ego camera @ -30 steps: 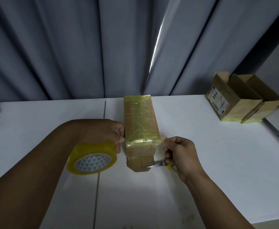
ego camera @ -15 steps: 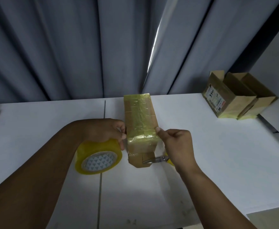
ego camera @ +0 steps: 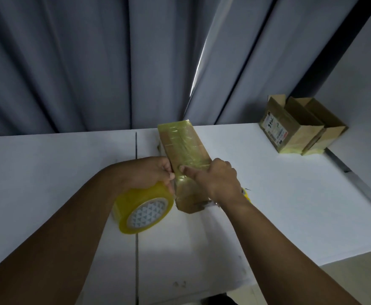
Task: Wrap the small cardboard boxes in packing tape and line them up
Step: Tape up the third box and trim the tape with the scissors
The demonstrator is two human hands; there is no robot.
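**Box mostly taped, near end still bare cardboard**
Left of the box [ego camera: 182, 148]'s near end, the left grip [ego camera: 151, 175] clamps the tape roll [ego camera: 134, 201]. The right grip [ego camera: 217, 179] thumbs tape down on top, scissors [ego camera: 246, 193] seemingly clamped beneath. The box lies mid-counter [ego camera: 48, 172], long axis pointing away, far end slightly left. Far right of it, two taped boxes [ego camera: 290, 130] stand side by side.

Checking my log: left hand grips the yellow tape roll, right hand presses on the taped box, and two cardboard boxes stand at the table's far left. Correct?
No: in the head view the two cardboard boxes stand at the far right of the table. The left hand, yellow tape roll, right hand and taped box are as stated.
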